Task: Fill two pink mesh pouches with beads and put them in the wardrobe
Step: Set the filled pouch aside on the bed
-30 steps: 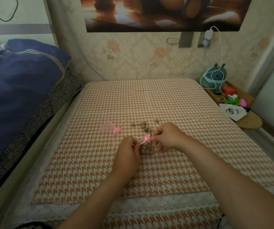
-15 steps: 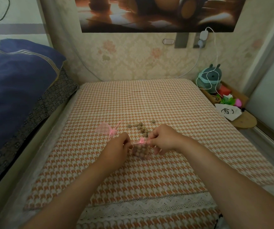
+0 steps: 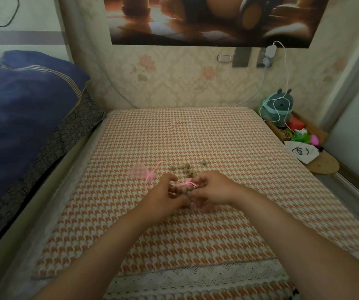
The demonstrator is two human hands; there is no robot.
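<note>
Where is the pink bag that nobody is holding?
In the head view, the loose pink pouch lies flat on the checked mat, left of the scattered beads and just beyond the left hand, which grips the filled pouch.

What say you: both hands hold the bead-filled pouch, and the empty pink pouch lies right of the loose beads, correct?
No: the head view shows the empty pink pouch left of the loose beads. Left hand and right hand hold the bead-filled pouch.

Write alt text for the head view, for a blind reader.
The left hand and right hand hold a filled pink pouch over a checked mat. An empty pouch and loose beads lie on the mat just beyond.
</note>
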